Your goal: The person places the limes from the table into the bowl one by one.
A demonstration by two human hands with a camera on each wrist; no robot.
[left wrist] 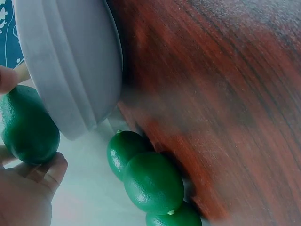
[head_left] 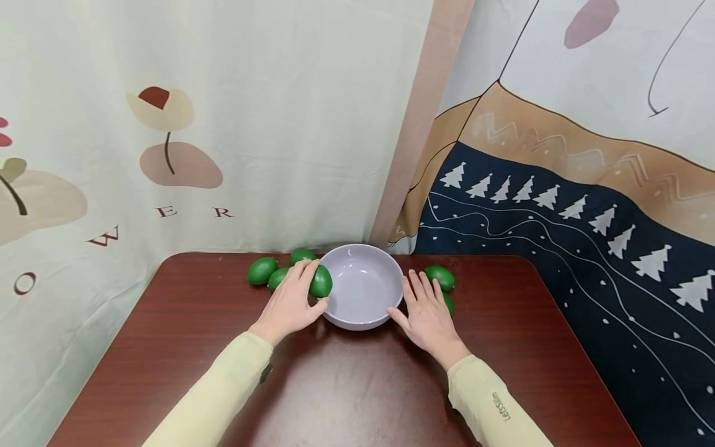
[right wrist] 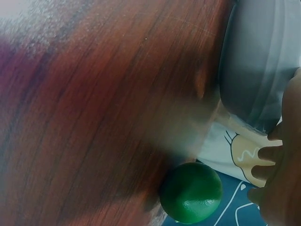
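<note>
A pale lilac bowl stands near the table's far edge, its inside bare. At its left rim my left hand holds a green lime between thumb and fingers. The left wrist view shows that lime raised beside the bowl's outer wall. My right hand lies against the bowl's right side, fingers straight and spread, thumb at the rim. Beyond that hand are two more limes, one in plain sight and one partly hidden by the hand.
Left of the bowl several limes lie together, among them one farthest left and one at the back. The dark red wooden table stretches toward me. Printed curtains hang right behind its far edge.
</note>
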